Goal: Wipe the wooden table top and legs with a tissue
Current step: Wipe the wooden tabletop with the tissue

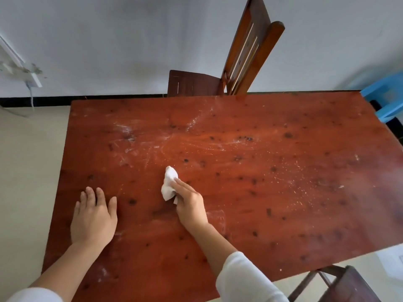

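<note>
A reddish wooden table top (pixel 250 192) with dark spots fills the view. White dusty smears and specks cover its middle and right part. My right hand (pixel 190 203) holds a crumpled white tissue (pixel 169 184) and presses it onto the table near the centre. My left hand (pixel 93 216) lies flat on the table near the left edge, fingers straight, holding nothing. The table legs are hidden under the top.
A wooden chair (pixel 246 55) stands behind the far edge of the table against a white wall. A blue plastic stool (pixel 386 94) is at the far right. Another dark chair (pixel 340 284) is at the near right corner. Pale floor lies to the left.
</note>
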{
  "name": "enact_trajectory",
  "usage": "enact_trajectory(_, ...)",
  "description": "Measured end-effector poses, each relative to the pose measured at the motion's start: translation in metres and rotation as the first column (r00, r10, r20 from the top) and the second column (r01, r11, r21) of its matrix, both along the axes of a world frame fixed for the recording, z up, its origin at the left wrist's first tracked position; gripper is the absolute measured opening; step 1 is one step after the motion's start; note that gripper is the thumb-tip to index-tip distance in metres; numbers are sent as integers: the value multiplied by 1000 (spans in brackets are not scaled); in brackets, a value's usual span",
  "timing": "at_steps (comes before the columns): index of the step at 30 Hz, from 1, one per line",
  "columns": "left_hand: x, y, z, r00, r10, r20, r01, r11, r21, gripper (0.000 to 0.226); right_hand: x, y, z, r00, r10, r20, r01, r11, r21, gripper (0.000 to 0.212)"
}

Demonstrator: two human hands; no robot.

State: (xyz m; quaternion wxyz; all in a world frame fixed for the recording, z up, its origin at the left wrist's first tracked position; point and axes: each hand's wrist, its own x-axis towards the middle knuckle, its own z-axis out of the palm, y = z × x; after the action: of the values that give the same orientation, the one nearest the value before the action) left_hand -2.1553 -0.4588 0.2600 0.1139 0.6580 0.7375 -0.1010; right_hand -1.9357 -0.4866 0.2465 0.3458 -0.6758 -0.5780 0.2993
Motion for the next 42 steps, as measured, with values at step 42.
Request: enact_trajectory(42, -104, 25, 6, 903, 171, 394, -197, 980, 26, 49, -86, 64, -11, 963, -73, 259, 85, 996, -38, 70)
